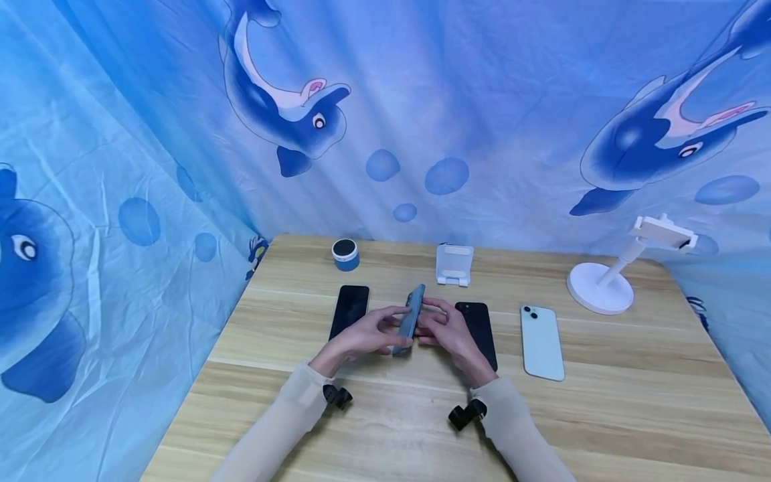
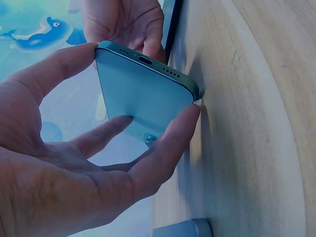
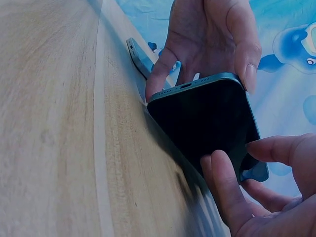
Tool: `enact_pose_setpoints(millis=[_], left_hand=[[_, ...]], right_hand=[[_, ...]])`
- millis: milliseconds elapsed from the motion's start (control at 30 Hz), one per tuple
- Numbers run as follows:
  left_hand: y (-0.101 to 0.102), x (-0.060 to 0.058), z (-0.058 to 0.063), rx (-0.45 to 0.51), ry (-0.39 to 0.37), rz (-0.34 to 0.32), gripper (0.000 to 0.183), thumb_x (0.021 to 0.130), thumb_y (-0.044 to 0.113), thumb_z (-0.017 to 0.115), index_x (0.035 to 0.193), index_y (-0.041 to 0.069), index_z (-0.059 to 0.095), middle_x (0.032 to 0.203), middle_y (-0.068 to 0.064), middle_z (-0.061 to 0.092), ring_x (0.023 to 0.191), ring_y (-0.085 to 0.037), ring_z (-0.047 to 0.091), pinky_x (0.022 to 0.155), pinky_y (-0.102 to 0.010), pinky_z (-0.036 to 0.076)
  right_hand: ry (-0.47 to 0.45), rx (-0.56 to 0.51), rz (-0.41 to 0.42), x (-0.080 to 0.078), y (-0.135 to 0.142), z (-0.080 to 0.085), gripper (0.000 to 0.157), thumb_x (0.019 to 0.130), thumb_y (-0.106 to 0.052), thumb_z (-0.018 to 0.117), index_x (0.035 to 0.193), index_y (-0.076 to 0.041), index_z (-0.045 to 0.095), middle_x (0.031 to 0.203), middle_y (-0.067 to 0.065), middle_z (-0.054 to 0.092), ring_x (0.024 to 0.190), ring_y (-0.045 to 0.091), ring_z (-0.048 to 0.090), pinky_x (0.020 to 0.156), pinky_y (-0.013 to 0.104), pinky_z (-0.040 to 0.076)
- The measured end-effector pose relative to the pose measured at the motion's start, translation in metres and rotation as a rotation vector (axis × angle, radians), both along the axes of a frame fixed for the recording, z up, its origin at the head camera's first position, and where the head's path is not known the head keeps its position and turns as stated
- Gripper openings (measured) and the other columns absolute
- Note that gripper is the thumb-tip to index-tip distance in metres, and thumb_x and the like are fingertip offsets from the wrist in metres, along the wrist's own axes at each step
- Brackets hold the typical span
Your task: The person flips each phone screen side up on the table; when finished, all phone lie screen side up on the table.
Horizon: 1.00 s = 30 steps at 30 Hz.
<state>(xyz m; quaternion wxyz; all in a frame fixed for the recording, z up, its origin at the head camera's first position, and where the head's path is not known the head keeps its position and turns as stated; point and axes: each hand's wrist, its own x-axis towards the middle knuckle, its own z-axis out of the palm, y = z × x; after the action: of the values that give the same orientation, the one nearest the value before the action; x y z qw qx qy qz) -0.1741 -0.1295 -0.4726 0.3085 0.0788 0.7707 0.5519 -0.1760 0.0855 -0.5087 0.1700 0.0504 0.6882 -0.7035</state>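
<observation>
Between both hands a light blue phone is held up on its long side, tilted, its lower corner close over the table. Its blue back faces the left palm; its dark screen faces the right hand. My left hand grips the charging-port end, thumb at the upper corner, one finger at the lower corner, others against the back. At the camera end, my right hand pinches the phone, some fingertips on the screen and others round the edge.
A phone with a dark screen lies left of the hands. On the right are a black phone and a pale phone. Behind stand a small blue cylinder, a white folding stand and a round-based white phone holder.
</observation>
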Motion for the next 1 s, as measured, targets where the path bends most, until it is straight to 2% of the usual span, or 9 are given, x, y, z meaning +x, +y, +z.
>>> enact_pose_setpoints(millis=[300, 600, 800, 1000], left_hand=[[-0.004, -0.002, -0.003, 0.060, 0.007, -0.031, 0.074, 0.094, 0.027, 0.079, 0.159, 0.026, 0.044, 0.150, -0.024, 0.053, 0.117, -0.026, 0.066, 0.091, -0.049, 0.061], [-0.005, -0.004, -0.005, 0.184, 0.012, -0.018, 0.074, 0.095, 0.010, 0.074, 0.161, 0.019, 0.039, 0.142, -0.028, 0.057, 0.108, -0.023, 0.073, 0.094, -0.046, 0.061], [-0.008, -0.005, -0.003, 0.203, 0.034, 0.009, 0.078, 0.094, 0.001, 0.069, 0.162, 0.017, 0.036, 0.139, -0.026, 0.055, 0.105, -0.020, 0.072, 0.090, -0.039, 0.062], [-0.011, -0.006, -0.002, 0.189, 0.074, 0.010, 0.079, 0.092, -0.005, 0.068, 0.162, 0.014, 0.037, 0.132, -0.023, 0.057, 0.095, -0.015, 0.072, 0.087, -0.037, 0.062]], right_hand=[[0.011, -0.011, 0.051, 0.000, 0.000, -0.002, 0.049, 0.106, -0.016, 0.060, 0.153, -0.011, 0.048, 0.136, 0.026, 0.067, 0.097, 0.025, 0.077, 0.082, 0.038, 0.064], [0.014, 0.005, 0.082, 0.000, -0.002, -0.003, 0.050, 0.106, -0.022, 0.061, 0.154, -0.016, 0.049, 0.140, 0.024, 0.065, 0.098, 0.026, 0.077, 0.078, 0.037, 0.064], [0.033, 0.046, 0.101, 0.001, -0.003, -0.005, 0.056, 0.103, -0.022, 0.066, 0.156, -0.016, 0.048, 0.145, 0.024, 0.059, 0.101, 0.028, 0.076, 0.076, 0.035, 0.063], [0.042, 0.084, 0.121, 0.003, -0.007, -0.005, 0.061, 0.099, -0.022, 0.072, 0.155, -0.018, 0.049, 0.146, 0.021, 0.058, 0.095, 0.022, 0.075, 0.073, 0.034, 0.062]])
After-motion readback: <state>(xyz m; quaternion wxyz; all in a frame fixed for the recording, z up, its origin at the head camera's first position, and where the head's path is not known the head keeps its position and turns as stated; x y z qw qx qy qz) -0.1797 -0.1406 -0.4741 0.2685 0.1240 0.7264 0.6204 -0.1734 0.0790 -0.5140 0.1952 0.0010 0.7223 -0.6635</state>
